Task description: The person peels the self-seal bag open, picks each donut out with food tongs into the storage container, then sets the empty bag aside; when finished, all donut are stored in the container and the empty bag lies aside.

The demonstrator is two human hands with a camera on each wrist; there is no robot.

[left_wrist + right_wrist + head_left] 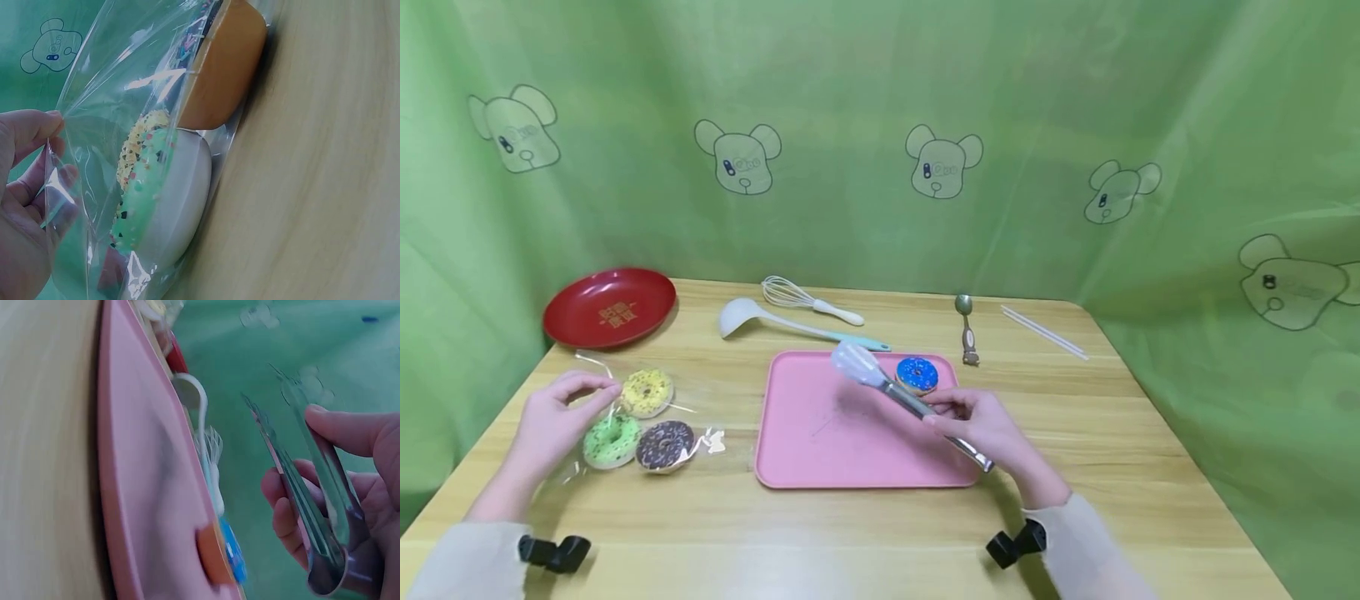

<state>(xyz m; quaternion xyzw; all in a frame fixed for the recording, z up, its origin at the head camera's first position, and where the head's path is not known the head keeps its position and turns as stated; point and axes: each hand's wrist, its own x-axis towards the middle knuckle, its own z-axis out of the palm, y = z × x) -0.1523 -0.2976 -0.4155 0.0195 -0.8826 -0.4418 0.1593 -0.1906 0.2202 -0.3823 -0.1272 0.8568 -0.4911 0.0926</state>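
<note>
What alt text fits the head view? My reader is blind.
A right hand holds tongs over a pink tray with a blue donut; the left hand pinches a clear bag of three donuts on a wooden table.

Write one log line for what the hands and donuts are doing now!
left hand: pinches clear bag of three donuts | right hand: holds tongs above pink tray | blue donut: on tray

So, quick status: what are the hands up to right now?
Left hand pinches bag of three donuts. Right hand grips tongs over pink tray. Blue donut on tray.
</note>
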